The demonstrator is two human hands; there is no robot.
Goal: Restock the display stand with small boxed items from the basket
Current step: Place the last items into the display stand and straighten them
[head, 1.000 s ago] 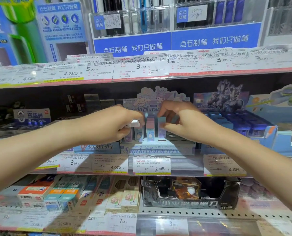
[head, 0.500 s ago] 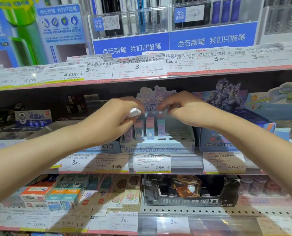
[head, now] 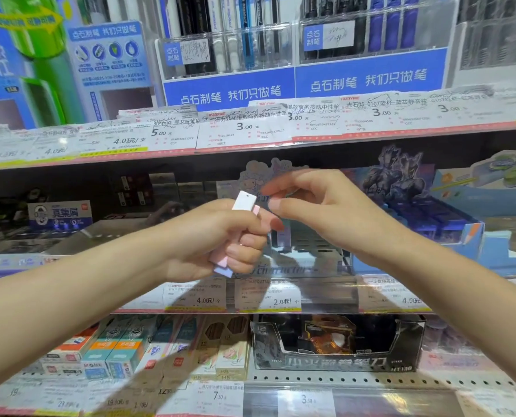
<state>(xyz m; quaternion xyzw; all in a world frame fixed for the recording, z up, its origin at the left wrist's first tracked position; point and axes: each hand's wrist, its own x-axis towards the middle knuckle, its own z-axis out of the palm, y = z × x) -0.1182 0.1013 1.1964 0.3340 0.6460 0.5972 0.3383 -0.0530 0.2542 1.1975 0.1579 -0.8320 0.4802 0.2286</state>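
Observation:
My left hand (head: pixel 217 239) grips a small stack of pastel boxes (head: pixel 244 202); a white end sticks out above the fist and pink and lilac ends (head: pixel 222 266) below it. My right hand (head: pixel 319 212) hovers just right of the white end, thumb and forefinger curled close to it, holding nothing that I can see. Both hands are in front of the cartoon-character display stand (head: pixel 298 263) on the middle shelf. One lilac box (head: pixel 283 236) stands upright in the stand between my hands. The basket is out of view.
A blue display box (head: pixel 449 233) sits right of the stand, a black display carton (head: pixel 334 353) on the shelf below, pencil boxes (head: pixel 124 353) at lower left. Price-label strips (head: pixel 250 127) edge the shelf overhead. Pen racks (head: pixel 226 52) fill the top.
Both hands have drawn back from the stand towards me. The left hand's boxes now stand more upright, and the right hand has left the row of boxes and come up beside them.

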